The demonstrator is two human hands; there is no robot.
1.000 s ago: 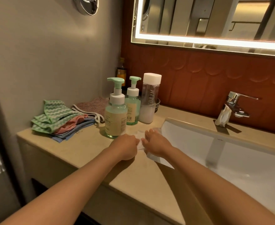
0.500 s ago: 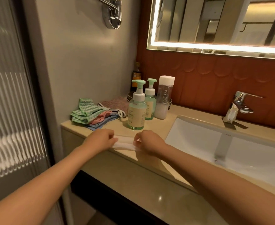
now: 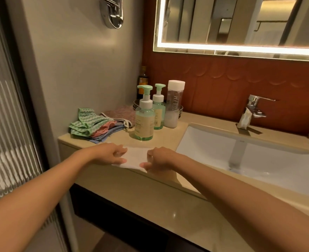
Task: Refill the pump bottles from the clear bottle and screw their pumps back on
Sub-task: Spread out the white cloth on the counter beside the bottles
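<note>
Two green pump bottles stand on the beige counter [image 3: 168, 140], the nearer pump bottle [image 3: 144, 122] in front of the farther pump bottle [image 3: 158, 110]; both carry their pumps. Right of them stands the tall clear bottle [image 3: 173, 106] with a white cap and a little white liquid at its bottom. A white paper tissue [image 3: 135, 157] lies flat near the counter's front edge. My left hand [image 3: 110, 154] holds its left side with curled fingers. My right hand [image 3: 159, 159] pinches its right side.
Folded cloths [image 3: 93, 126] lie stacked at the counter's left end by the wall. A white sink basin [image 3: 250, 151] with a chrome tap [image 3: 253, 108] fills the right. A dark bottle [image 3: 143, 80] and stacked dishes [image 3: 137, 104] stand in the back corner.
The view has pulled back and shifted left. My hands have drawn apart and spread the tissue out flat near the counter's front edge.
</note>
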